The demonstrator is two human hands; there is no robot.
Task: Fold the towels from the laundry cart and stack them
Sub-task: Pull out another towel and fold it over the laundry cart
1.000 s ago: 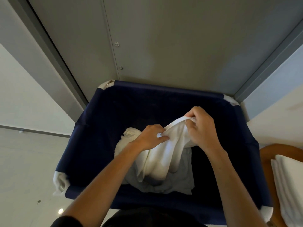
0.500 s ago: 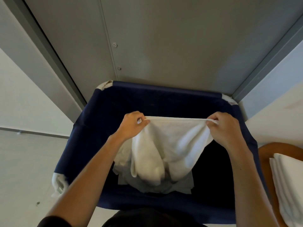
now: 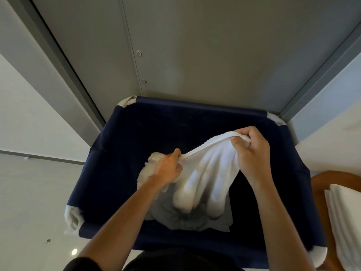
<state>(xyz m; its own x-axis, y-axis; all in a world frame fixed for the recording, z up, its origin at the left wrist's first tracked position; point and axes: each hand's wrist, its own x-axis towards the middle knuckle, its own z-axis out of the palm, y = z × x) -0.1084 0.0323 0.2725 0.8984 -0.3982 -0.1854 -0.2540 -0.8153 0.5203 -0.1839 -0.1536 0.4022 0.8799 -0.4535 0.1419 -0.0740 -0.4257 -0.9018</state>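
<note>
- Left hand (image 3: 168, 169): pinches the lower left end of the towel's hem, fingers curled round the edge, low inside the cart.
- Right hand (image 3: 252, 153): grips the upper right end of the same hem, with thumb and curled fingers bunching the cloth. It is held higher than the left hand, toward the cart's far right corner.
- Towel (image 3: 211, 173): white, its hem drawn slantwise between the two hands. The body hangs in soft folds down into the cart.
- Cart (image 3: 195, 106): navy fabric, rectangular, with white pads (image 3: 72, 218) at the corners. Its far side stands against a grey wall panel (image 3: 195, 55).
- Linen (image 3: 175, 218): pale crumpled cloth on the cart bottom, below and left of the towel. The hanging towel and the left forearm hide much of it, and a wrinkled part shows just beyond the left hand.
- Stack (image 3: 345, 222): folded white towels at the right edge, cut off by the frame. It lies on a wooden surface (image 3: 320, 184) just beside the cart.
- Floor (image 3: 29, 212): pale and glossy, left of the cart.
</note>
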